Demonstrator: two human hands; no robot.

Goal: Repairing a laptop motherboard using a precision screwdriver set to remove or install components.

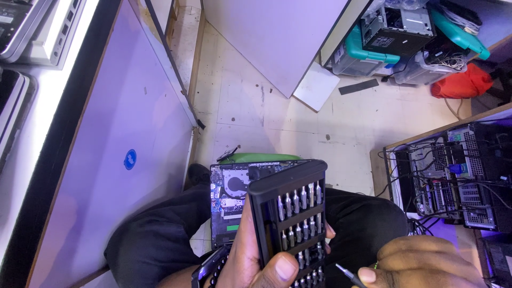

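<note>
Left hand (250,256) is clamped round the black plastic tray of silver screwdriver bits (290,213), long axis running up and away. Right hand (421,264) pinches a thin metal driver (349,276), I think, tip just right of the tray, over the open laptop (232,200).

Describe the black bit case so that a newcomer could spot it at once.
Find the opened laptop lying across the seated person's lap. Just right of it, the left hand holds up a black rectangular plastic bit case; unlike anything nearby, it holds rows of silver screwdriver bits.
</note>
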